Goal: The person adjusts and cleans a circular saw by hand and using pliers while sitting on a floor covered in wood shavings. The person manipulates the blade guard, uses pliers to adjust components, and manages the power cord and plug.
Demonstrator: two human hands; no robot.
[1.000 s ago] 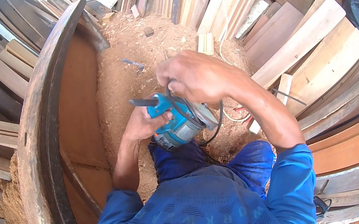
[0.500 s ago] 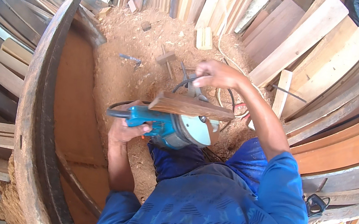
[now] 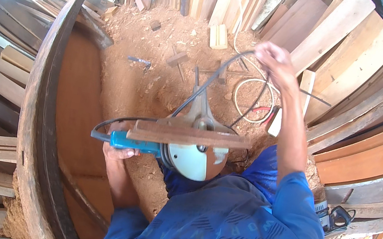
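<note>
My left hand (image 3: 119, 152) is closed around the teal rear handle of a corded circular saw (image 3: 186, 161) held over my lap. The saw has a round pale guard with a brownish section beside it. A brown wooden board (image 3: 188, 137) lies across the saw's far side and hides part of it; how the two are joined does not show. Out to the right, my raised right hand (image 3: 277, 63) grips a black power cord (image 3: 206, 84), which slants up to it in a raised loop. Motion blurs its fingers a little.
A grey metal stand-like piece (image 3: 200, 103) is just beyond the saw. A coiled white cable (image 3: 237, 97), a hammer (image 3: 178, 59) and wood offcuts lie on the sawdust-covered floor. A long curved timber (image 3: 40, 93) borders my left, stacked planks (image 3: 343, 69) the right. Another power tool (image 3: 335, 219) rests at lower right.
My right hand has risen and gone to the right, drawing the black cord up with it. The saw and its board have shifted left and nearer to me, turning slightly.
</note>
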